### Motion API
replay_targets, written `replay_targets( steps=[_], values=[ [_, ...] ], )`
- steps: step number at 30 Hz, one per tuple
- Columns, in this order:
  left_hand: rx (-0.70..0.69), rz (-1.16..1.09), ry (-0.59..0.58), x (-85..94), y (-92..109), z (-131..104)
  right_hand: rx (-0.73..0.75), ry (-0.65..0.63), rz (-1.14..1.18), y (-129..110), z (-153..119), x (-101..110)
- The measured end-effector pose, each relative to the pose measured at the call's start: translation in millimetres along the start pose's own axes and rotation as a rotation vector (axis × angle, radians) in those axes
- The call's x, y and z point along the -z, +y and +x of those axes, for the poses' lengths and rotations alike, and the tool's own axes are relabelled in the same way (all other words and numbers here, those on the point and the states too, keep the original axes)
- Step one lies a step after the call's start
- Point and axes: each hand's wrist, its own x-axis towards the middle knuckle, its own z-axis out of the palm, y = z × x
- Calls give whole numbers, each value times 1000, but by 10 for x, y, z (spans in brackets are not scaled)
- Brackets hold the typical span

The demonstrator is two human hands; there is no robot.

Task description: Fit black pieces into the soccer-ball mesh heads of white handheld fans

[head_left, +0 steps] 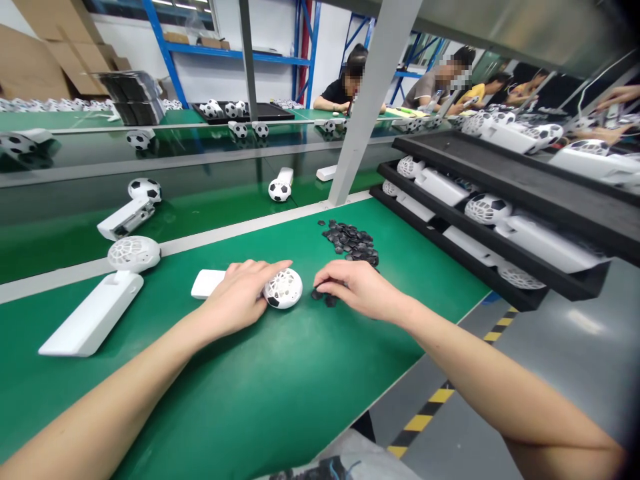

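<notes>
My left hand (240,297) is wrapped over a white handheld fan (283,289) lying on the green bench. Its round football-patterned head shows between thumb and fingers, with a black patch at its lower left and open grille holes elsewhere. The white handle (207,284) sticks out on the other side of the hand. Just right of the head, my right hand (357,287) pinches a small black piece (316,293) low over the bench. Another black piece (331,301) lies under its fingers. Beyond that hand is a pile of black pieces (351,241).
Another white fan (93,313) lies at left. Stacked black trays (520,263) holding fans stand at right, overhanging the bench edge. Behind a metal post (367,93) runs a green conveyor (215,200) carrying several fans. Several people sit at work farther back.
</notes>
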Motion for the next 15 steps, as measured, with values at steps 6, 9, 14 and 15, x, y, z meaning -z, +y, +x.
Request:
replay_targets(
  steps=[6,9,14,15],
  values=[
    [55,-37,44,-32,72,-20,63,70,94,-101,7,-175],
    [107,-41,83,-50,125,-8,39,108,133,-90,52,-241],
    [161,-35,146,-64,197,12,55,91,167,-85,150,-253],
    [160,-33,158,-70,205,13,50,88,180,-79,166,-250]
  ],
)
